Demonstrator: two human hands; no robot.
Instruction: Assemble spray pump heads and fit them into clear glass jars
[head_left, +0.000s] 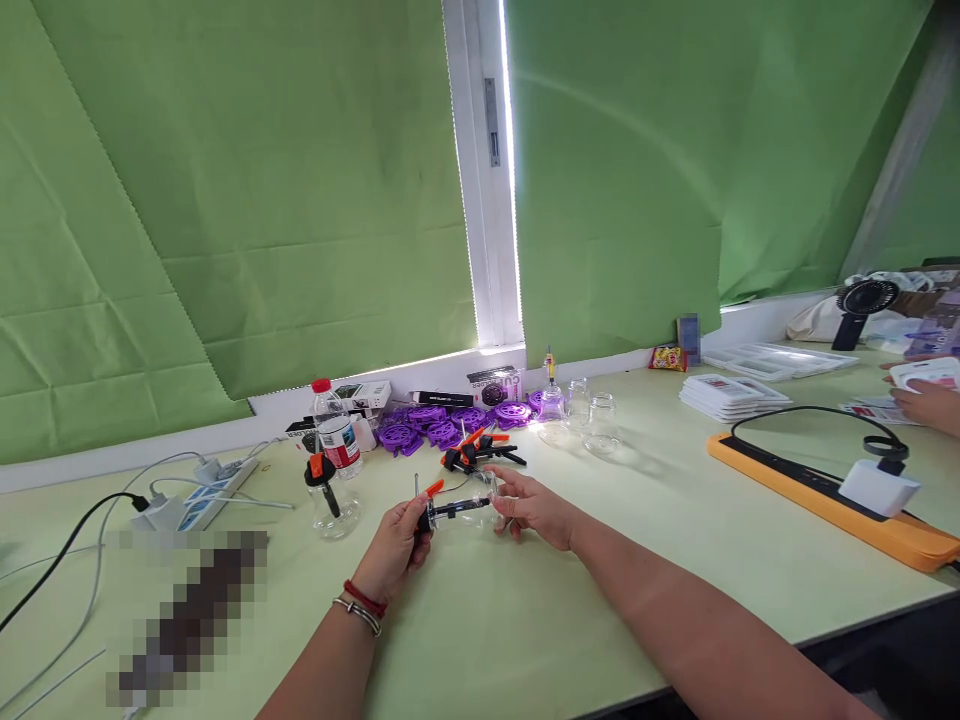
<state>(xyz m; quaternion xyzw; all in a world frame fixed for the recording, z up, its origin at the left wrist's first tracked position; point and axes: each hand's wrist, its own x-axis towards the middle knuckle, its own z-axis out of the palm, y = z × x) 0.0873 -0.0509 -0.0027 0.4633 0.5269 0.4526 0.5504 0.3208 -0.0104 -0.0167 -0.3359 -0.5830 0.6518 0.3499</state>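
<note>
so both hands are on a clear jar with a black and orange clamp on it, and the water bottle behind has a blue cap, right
Not quite: in the head view the water bottle has a red cap, not blue. The rest holds: left hand and right hand hold the clear jar with the clamp.

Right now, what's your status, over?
Left hand grips black-orange clamp. Right hand steadies clear jar. More clamps behind, touching nothing.

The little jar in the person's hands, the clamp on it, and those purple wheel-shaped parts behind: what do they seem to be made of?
The small jar looks like clear glass or hard plastic: the table shows through it. The clamp seems to be matte black plastic with glossy orange tips. The purple parts look like moulded plastic, uniform in colour with open spokes.
</note>
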